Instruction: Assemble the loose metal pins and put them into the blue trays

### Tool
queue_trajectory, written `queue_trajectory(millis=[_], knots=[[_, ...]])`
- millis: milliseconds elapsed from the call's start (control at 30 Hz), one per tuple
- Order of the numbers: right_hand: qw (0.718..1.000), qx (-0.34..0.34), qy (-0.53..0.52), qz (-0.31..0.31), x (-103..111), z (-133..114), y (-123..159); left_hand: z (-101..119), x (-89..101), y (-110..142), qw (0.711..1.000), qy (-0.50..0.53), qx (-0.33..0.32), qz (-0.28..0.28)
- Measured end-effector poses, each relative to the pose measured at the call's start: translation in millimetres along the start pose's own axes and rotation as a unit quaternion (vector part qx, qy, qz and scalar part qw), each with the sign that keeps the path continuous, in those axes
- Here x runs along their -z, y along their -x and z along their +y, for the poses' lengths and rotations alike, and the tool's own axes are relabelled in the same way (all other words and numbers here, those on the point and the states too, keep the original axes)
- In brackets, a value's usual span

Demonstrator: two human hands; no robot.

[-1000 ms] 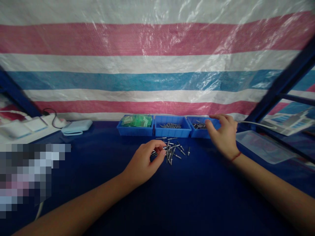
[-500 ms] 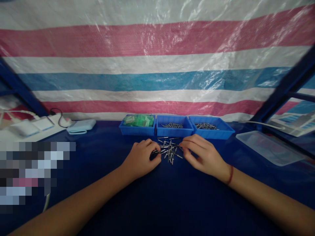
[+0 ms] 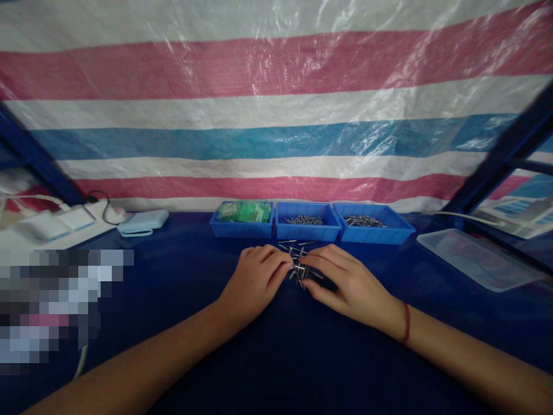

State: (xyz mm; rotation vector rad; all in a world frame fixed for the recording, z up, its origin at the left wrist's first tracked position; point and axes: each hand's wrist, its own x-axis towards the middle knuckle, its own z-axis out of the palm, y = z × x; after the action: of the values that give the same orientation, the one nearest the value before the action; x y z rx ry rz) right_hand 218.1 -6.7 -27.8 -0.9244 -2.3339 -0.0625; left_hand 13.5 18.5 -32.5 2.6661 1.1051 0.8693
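Note:
A loose pile of silver pop rivets lies on the dark blue table in front of the bins, partly covered by my fingers. From its left side my left hand reaches in, thumb and forefinger pinched together at a rivet whose shiny end sticks out to the right. My right hand, with a red cord at the wrist, rests at the pile's right side. Its thumb and forefinger are spread apart around several rivets, touching the edge of the heap.
Three blue bins stand in a row behind: a left bin with green-and-clear packets, a middle bin and a right bin with rivets. A clear plastic lid lies right. A light blue case and power strip are left.
My left hand has moved slightly right, its thumb and forefinger closing together. My right hand has shifted left over the pile, and its thumb and forefinger have spread.

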Motion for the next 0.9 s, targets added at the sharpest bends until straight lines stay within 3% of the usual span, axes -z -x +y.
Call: queue_trajectory(millis=[200,333,533,900], knots=[[1.0,-0.014,-0.026,-0.01,-2,-10,0,13,-2.3,3,0.989,0.136,0.008,0.054],[0.998,-0.017,-0.064,-0.015,-4,-10,-1,12,-2.6,4,0.98,0.187,0.031,0.054],[0.994,-0.039,-0.105,0.004,-3,-12,-3,10,-1.2,3,0.974,0.216,0.057,0.035],[0.992,-0.046,-0.114,0.01,-2,-13,-5,12,0.7,3,0.972,0.225,0.047,0.041]])
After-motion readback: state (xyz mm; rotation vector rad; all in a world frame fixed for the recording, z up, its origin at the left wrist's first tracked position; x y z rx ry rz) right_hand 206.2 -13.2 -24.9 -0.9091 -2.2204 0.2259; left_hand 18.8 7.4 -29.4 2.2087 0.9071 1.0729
